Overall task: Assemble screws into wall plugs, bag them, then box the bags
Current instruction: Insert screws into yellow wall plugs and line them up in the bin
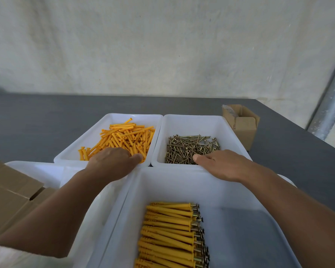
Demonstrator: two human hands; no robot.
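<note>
Orange wall plugs [128, 138] lie heaped in a white bin [94, 135].

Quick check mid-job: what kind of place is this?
Probably a small hand-assembly and packing bench: loose wall plugs, screws and assembled sets sorted in white bins, plus a cardboard box on the grey table.

— What is the person wearing?
— A pale cream sleeve [16, 256] is covering the left arm near the elbow; its cloth is looking soft and a little fuzzy.
— And below that?
— The left forearm [62, 209] and the right forearm [290, 206] are showing bare, down to the left grip [112, 163] and the right grip [220, 165].
</note>
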